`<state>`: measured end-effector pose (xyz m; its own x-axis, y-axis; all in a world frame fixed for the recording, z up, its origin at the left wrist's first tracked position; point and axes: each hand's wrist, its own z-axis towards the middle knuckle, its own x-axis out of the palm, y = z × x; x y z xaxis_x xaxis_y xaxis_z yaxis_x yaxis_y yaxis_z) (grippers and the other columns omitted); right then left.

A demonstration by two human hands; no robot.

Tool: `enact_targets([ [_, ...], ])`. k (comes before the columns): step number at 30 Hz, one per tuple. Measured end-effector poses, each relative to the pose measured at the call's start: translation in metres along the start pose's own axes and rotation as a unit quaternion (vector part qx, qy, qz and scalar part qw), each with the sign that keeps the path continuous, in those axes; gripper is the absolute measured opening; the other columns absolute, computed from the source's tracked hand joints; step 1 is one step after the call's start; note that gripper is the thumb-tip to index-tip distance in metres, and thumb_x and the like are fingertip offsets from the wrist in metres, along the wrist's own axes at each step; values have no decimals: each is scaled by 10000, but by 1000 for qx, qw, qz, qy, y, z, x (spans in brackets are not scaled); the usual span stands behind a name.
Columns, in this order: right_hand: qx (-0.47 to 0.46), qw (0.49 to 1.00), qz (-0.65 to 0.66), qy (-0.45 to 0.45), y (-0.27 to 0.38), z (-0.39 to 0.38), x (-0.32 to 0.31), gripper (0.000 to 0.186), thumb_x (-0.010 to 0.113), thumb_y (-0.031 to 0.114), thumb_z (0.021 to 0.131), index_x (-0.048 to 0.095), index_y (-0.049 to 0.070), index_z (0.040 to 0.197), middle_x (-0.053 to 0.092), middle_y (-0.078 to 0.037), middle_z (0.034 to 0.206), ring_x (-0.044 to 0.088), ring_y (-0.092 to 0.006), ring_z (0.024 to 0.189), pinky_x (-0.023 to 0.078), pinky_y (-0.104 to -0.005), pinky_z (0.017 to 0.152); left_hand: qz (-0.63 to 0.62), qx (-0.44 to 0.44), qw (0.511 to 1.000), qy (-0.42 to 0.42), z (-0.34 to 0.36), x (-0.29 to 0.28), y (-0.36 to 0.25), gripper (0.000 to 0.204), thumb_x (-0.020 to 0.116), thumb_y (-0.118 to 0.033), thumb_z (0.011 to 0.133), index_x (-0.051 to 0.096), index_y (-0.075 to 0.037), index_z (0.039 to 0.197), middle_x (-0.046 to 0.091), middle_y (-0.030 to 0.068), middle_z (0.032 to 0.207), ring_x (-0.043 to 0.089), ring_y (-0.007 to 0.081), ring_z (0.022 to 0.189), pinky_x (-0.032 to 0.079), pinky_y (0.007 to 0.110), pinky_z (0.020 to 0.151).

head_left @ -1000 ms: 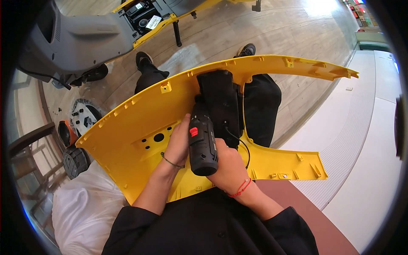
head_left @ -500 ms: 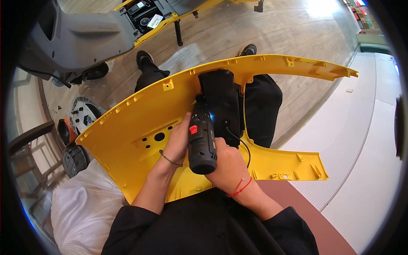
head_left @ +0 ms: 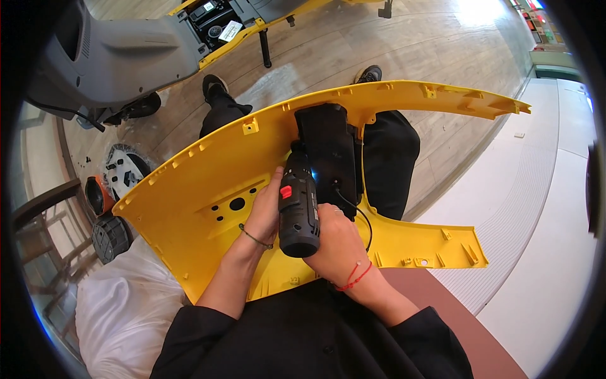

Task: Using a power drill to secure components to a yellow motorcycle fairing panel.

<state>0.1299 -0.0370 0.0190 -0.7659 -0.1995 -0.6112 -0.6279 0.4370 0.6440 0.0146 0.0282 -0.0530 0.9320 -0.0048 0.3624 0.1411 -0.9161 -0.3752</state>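
Observation:
A large curved yellow plastic panel (head_left: pixel 189 196) lies across my lap, its ribbed inner side up. A black housing with a thin black cable (head_left: pixel 363 215) sits on the panel; its dark flat face (head_left: pixel 328 145) is up. My right hand (head_left: pixel 338 240) is closed round the handle of a black cordless drill (head_left: pixel 298 221) with a red switch. The drill's nose points away from me at the housing's left edge, its light shining there. My left hand (head_left: pixel 262 211) lies along the drill's left side, thumb near the chuck; its other fingers and the drill's tip are hidden.
A grey and yellow scooter body (head_left: pixel 132 57) stands at the far left. Left of me are a white bag (head_left: pixel 126 309), a dark round container (head_left: pixel 112 239), an orange cup-like piece (head_left: pixel 98 194) and a plastic-wrapped part (head_left: pixel 126 167). A white ledge (head_left: pixel 511 189) runs along the right.
The drill and my right hand have shifted very slightly left. The panel and the black housing stay where they were.

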Motion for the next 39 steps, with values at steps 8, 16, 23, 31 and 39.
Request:
enact_targets([
  [8,-36,999,16,-27,-3,3,4,264,673,109,678,508,-17,841,556,-206,783,559,-388,769,454,-427,669,-5,-2,1000,-23,1,3,-2,439,326,-377,970,612,-45,954,653,61,781,618,107,581,514,206,534],
  [16,-9,1000,12,-14,4,1,-3,313,672,125,681,525,-16,919,571,-208,839,560,-391,817,457,-419,688,-22,2,1000,2,6,0,-2,400,368,-372,960,586,-37,982,642,61,819,619,116,629,518,235,558],
  [23,-30,996,39,69,14,-43,-44,529,692,183,691,457,0,1127,535,-211,971,580,-387,811,471,-422,715,19,35,999,-29,-2,-20,16,303,426,-325,939,554,-53,903,510,6,646,467,90,524,372,227,479],
  [31,65,980,98,162,-4,-64,-63,453,692,225,714,543,12,1085,600,-205,940,596,-365,890,479,-372,760,444,291,842,-98,-6,-5,0,287,479,-209,886,513,-17,1097,582,132,724,553,217,624,431,318,579],
  [39,-5,990,102,94,-28,-76,-53,245,674,76,707,578,29,927,602,-109,789,596,-259,715,498,-319,661,667,232,695,-135,-3,16,-2,475,457,-246,862,368,-114,1310,625,222,798,606,383,734,483,466,658],
])
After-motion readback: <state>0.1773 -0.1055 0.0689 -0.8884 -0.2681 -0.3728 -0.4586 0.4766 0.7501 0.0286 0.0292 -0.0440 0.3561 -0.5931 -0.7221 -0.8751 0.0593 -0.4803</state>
